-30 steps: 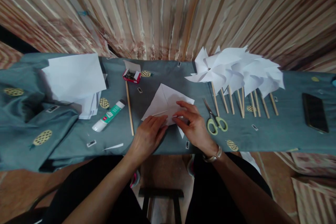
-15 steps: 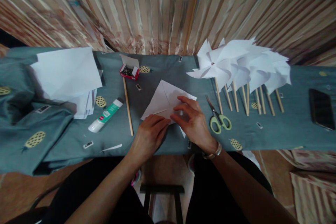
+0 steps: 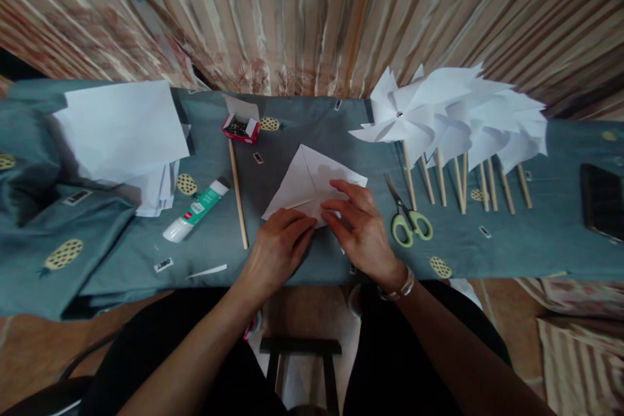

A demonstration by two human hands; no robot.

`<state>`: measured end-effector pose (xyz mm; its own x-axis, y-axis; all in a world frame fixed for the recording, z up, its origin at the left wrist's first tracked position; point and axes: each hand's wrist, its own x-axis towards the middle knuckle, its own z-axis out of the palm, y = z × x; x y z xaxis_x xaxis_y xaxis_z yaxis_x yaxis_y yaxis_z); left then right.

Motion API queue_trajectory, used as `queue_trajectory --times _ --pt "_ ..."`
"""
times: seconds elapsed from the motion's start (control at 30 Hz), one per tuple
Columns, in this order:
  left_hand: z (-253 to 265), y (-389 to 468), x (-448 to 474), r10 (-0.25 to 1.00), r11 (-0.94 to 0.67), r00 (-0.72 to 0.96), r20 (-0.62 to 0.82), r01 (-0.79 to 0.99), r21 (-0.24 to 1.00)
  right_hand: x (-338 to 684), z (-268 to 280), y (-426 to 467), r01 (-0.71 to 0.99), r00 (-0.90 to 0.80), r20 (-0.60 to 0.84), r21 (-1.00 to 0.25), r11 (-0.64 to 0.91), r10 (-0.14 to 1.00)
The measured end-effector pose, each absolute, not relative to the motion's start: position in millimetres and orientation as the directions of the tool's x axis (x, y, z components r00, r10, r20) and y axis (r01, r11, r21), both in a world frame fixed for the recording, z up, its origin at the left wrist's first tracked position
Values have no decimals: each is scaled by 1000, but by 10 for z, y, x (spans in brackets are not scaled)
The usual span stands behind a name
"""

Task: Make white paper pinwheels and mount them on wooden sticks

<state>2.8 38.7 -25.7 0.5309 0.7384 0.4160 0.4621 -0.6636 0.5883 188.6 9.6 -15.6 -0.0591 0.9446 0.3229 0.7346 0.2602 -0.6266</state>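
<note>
A white square sheet of paper (image 3: 312,175), with slit or crease lines running from its corners toward the middle, lies in front of me. My left hand (image 3: 280,240) has its fingers pressed together on the sheet's near left edge, thumb beside them. Over the right part of the paper is my right hand (image 3: 358,224), its fingers curved and spread apart, tips at the paper's surface. Part of the near corner is hidden by both hands. To the right lie green-handled scissors (image 3: 407,218); to the left, a wooden stick (image 3: 238,195).
Several paper pinwheels (image 3: 439,110) on sticks overlap at the back right. A red box of pins (image 3: 241,129) stands open at the back. Left are a glue stick (image 3: 195,211), a paper stack (image 3: 124,130) and a paper strip (image 3: 207,272). A phone (image 3: 603,201) lies far right.
My right hand's fingers have shifted slightly over the paper. My left hand stays at the near left edge. The whole view has moved a little.
</note>
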Motion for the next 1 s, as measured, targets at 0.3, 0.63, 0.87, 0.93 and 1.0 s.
queue_trajectory --times 0.3,0.63,0.87,0.93,1.0 --pt "-238 400 39 749 -648 530 397 463 604 1868 -161 111 763 -87 313 -589 266 946" --pt "-242 401 37 738 -665 536 410 472 579 1858 -226 133 847 -227 331 -397 353 916" --pt "-248 366 37 753 -640 543 371 477 602 1781 -280 119 872 -261 304 -332 359 916" --pt "-250 358 37 752 -644 549 365 490 588 1770 -281 121 863 -262 303 -351 364 916" --pt "-252 358 35 746 -652 555 368 495 575 1784 -245 132 849 -235 296 -402 344 926"
